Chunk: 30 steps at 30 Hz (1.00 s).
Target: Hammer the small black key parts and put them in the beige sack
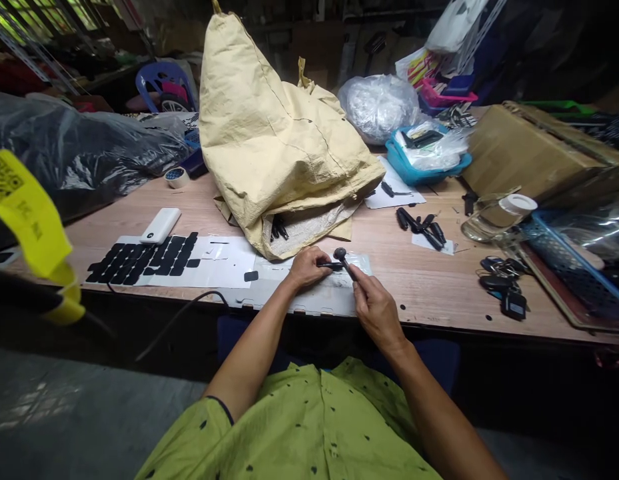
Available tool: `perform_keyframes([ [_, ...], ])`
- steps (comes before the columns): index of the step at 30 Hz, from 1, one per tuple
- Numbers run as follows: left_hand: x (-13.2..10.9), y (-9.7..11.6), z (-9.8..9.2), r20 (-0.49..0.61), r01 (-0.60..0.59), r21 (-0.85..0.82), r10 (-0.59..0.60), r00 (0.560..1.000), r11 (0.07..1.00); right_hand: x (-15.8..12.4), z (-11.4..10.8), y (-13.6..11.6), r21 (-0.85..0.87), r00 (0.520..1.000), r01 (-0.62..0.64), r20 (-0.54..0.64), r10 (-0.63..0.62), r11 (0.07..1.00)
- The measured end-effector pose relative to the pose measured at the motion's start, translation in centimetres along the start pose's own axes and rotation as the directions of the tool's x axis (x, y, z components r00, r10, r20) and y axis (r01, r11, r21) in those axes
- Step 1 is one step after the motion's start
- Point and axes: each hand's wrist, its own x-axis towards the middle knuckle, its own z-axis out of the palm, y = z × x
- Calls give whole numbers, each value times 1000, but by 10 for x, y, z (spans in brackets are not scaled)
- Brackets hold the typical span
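Observation:
My left hand [307,267] is closed round a small black part [330,265] and rests on a white sheet [309,299] at the table's front edge. My right hand [375,308] pinches a thin black tool with a round head [340,254] and holds it against that part. Just behind both hands lies a large yellow woven sack [274,133] with black pieces [279,230] showing in its open mouth.
A sheet of black pads [144,259] and a white power bank [160,225] lie to the left. Black parts [422,225], keys [502,283], a tape roll [519,202], a blue tray [424,157], a cardboard box [529,150] and a blue basket [572,263] fill the right. A black cable [179,313] hangs off the edge.

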Motion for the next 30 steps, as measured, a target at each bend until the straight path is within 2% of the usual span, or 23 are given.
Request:
perform_keyframes([
  [5, 0, 0, 1, -17, 5, 22, -5, 1000, 1000, -2, -2, 7, -4, 1000, -10, 21, 10, 1000],
  [8, -1, 1, -1, -8, -7, 29, 7, 1000, 1000, 4, -3, 15, -44, 1000, -17, -24, 16, 999],
  [12, -1, 2, -2, -2, -3, 52, 3, 1000, 999, 26, -10, 32, -197, 981, -165, -137, 139, 966],
  [15, -2, 3, -3, -3, 4, 67, -3, 1000, 998, 44, -15, 48, -302, 964, -252, -162, 211, 919],
  [20, -3, 1, -2, -1, -2, 74, 2, 1000, 997, 50, -10, 65, -444, 967, -234, -202, 158, 865],
  [30, -9, -3, -3, -2, -16, 51, 17, 1000, 999, 42, 4, 66, -534, 974, -199, -201, 105, 822],
])
